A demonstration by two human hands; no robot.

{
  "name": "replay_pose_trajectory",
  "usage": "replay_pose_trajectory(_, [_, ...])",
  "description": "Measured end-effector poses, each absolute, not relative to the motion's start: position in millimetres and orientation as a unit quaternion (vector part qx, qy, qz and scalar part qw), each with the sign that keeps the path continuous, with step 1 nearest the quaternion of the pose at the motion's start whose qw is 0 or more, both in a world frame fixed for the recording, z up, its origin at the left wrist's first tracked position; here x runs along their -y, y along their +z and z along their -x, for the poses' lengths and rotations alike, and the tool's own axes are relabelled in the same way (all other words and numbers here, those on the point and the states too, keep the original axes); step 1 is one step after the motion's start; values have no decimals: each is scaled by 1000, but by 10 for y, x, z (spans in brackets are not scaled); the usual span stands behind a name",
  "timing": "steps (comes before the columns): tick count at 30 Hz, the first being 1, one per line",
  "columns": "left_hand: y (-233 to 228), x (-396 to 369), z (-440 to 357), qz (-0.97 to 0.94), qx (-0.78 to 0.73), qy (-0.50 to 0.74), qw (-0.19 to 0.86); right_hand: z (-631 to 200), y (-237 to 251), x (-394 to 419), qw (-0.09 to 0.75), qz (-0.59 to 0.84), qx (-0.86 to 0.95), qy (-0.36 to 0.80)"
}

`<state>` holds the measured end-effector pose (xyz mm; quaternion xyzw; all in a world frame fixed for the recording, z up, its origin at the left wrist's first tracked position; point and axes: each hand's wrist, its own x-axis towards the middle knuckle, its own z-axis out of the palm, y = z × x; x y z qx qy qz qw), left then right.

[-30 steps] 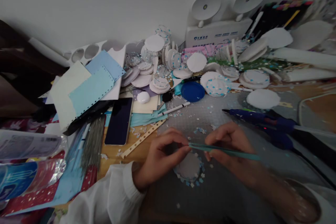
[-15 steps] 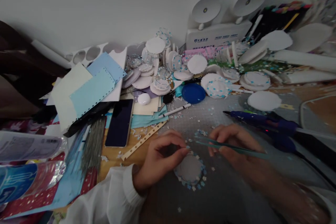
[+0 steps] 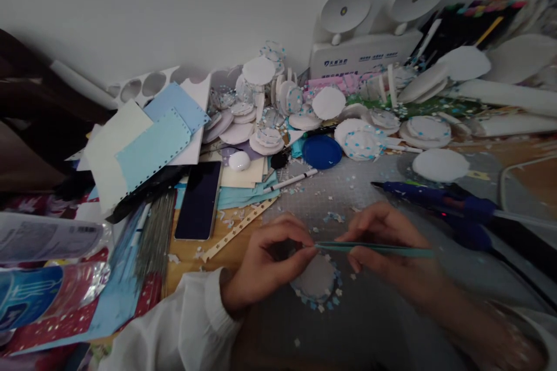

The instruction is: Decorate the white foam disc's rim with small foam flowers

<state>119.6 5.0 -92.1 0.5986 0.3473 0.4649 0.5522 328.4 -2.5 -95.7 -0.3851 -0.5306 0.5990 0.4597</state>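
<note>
A white foam disc (image 3: 317, 277), ringed with tiny blue flowers, is lying flat near the cutting mat's (image 3: 374, 313) front edge; teal tweezers (image 3: 374, 249) are hovering level just above it.

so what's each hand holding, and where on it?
Right hand holds teal tweezers around the middle. Left hand has a pinch grip at their tip, above the white disc; any small piece there is too small to tell.
</note>
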Motion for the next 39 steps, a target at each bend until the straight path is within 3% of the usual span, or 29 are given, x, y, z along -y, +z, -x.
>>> replay_pose_trajectory(19, [-901, -70, -1204, -631, -336, 451, 535, -3307, -1041, 0, 434, 365, 462, 682])
replay_pose_trajectory(28, [-884, -62, -1210, -648, -331, 440, 526, -3275, -888, -47, 440, 346, 349, 751])
replay_pose_trajectory(34, [-899, -55, -1195, -662, -341, 433, 508, -3333, -681, -28, 544, 361, 402, 642])
replay_pose_trajectory(39, [-913, -33, -1194, -727, -328, 401, 451, -3397, -565, 152, 638, 375, 470, 481])
